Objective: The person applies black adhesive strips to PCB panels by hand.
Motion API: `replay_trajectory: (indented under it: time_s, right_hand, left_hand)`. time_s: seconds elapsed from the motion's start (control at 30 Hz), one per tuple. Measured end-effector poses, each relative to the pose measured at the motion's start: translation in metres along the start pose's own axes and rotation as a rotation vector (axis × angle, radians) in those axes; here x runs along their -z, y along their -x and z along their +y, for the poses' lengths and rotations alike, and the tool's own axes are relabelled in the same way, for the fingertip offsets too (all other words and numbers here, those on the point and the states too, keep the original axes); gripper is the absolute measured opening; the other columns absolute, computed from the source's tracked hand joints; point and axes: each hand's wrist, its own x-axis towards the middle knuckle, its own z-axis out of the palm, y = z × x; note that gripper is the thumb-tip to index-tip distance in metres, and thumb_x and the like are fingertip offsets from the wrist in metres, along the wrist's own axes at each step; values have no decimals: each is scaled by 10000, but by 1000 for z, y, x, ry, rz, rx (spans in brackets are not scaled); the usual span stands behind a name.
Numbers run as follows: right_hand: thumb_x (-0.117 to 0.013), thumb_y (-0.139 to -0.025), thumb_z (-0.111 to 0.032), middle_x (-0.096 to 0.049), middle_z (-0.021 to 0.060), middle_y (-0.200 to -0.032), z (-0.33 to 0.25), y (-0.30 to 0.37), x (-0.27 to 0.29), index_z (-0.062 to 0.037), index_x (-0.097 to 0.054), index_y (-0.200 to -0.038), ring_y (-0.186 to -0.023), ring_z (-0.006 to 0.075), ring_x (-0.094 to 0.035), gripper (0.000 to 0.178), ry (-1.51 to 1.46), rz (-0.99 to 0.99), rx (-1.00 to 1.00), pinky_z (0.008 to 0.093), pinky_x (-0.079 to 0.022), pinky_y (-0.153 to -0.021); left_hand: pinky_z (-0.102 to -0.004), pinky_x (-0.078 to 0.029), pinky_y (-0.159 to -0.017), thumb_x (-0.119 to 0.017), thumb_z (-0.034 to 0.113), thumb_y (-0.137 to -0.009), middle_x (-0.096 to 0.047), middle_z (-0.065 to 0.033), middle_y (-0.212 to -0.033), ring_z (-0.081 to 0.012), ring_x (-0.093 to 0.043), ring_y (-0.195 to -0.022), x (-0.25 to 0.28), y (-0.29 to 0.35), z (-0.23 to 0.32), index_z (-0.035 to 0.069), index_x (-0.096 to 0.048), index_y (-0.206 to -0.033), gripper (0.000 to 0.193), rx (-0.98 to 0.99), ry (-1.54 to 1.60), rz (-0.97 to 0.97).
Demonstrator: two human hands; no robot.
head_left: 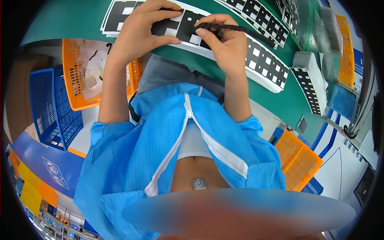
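Note:
A long stack of white sheets (pixel 266 66) with black-and-white square patterns lies along the near edge of the green table (pixel 276 104). Over its left part is my left hand (pixel 140 34), thumb and fingers apart, with the fingertips at the top sheet and nothing visible in its grasp. My right hand (pixel 230 46) pinches one end of a thin black crinkled strip (pixel 250 31) between thumb and fingers, just above the stack. From there the strip trails off to the right, its far end near the sheets behind.
More patterned sheets (pixel 256 16) lie farther back, and another pile (pixel 310 86) stands at the right. Below the table's left side are an orange basket (pixel 74 80) with black scraps inside and a blue crate (pixel 50 112). Another orange basket (pixel 298 160) is at lower right.

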Motion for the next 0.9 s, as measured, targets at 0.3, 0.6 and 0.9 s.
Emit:
replay_trajectory:
  time_s: [0.3, 0.6, 0.9]
  right_hand:
    - [-793, -863, -63, -721, 40, -962, -3, 5, -12, -47, -710, -1046, -845, 120, -648, 202, 384, -6, 13, 255, -521, -734]
    - [-830, -758, -72, -685, 49, -930, 5, 0, -20, -93, -729, -975, -839, 245, -616, 240, 543, -42, 296, 349, -483, -707]
    - [-778, -861, 47, -728, 101, -1031, -14, -15, 2, 19, -626, -1105, -910, 137, -661, 289, 28, 54, 123, 256, -538, -817]
  left_hand:
    - [-418, -512, -962, -931, 154, -626, -689, -144, -1162, -347, -635, -1105, 16, 4, 26, -11, -727, -1102, 543, 2, -29, 14]
    - [-421, -508, -964, -921, 142, -621, -687, -138, -1162, -346, -630, -1115, -25, -6, -26, -8, -727, -1091, 531, -596, 559, 418]
    - [-421, -508, -966, -912, 138, -620, -688, -141, -1169, -347, -629, -1122, -12, -5, -10, -7, -728, -1095, 529, -616, 519, 392]
